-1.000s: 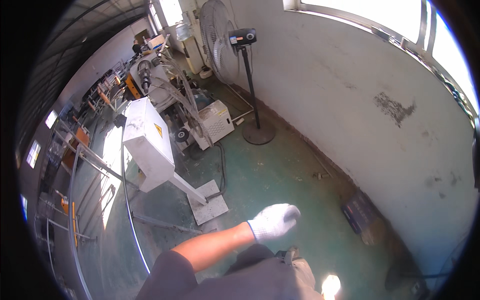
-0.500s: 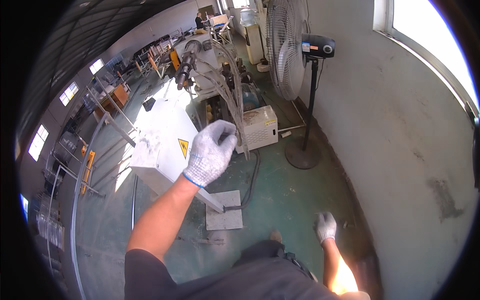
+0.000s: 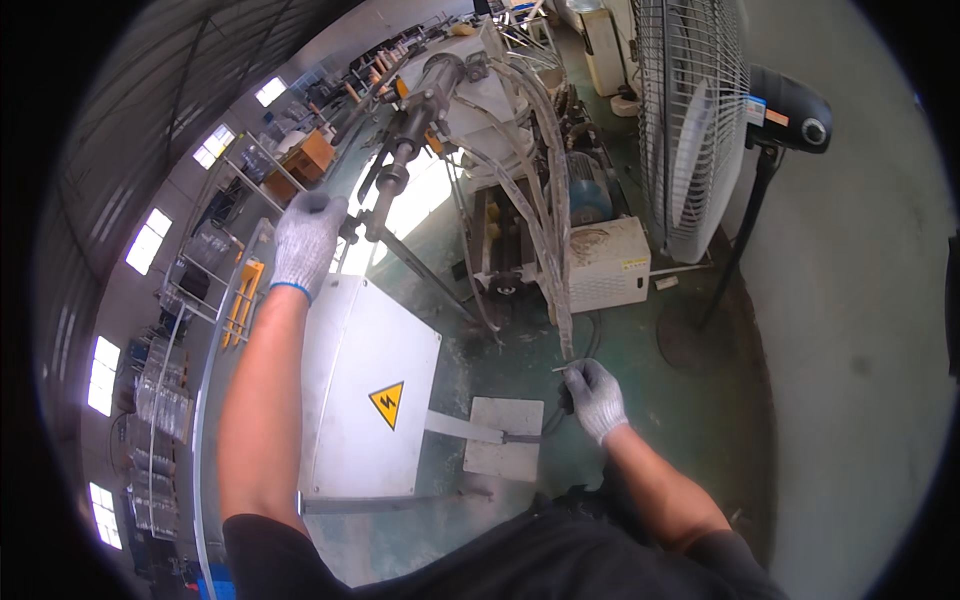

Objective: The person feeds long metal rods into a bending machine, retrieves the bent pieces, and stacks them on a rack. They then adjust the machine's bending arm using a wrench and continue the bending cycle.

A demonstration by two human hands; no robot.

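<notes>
My left hand (image 3: 306, 243), in a grey knit glove with a blue cuff edge, is raised over the far end of a white electrical cabinet (image 3: 365, 390) with a yellow warning triangle. Its fingers are curled, and what they hold, if anything, is hidden. Just right of them is the dark metal spindle (image 3: 388, 185) of a machine, with a small dark fitting at its lower end. My right hand (image 3: 597, 400), gloved likewise, is low on the right over the floor. Its thumb and fingers pinch a thin metal piece (image 3: 563, 370), whose short end sticks out to the left.
Dirty hoses (image 3: 550, 200) hang from the machine beside a white vented box (image 3: 608, 262). A standing fan (image 3: 700, 130) is at the right along the wall. The cabinet's foot plate (image 3: 503, 440) lies on the green floor. Metal railing (image 3: 205, 400) runs along the left.
My left hand has moved left, toward the cabinet's far end and the spindle. My right hand has risen from beside my body toward the middle, a thin metal piece now showing in it. The view has turned left.
</notes>
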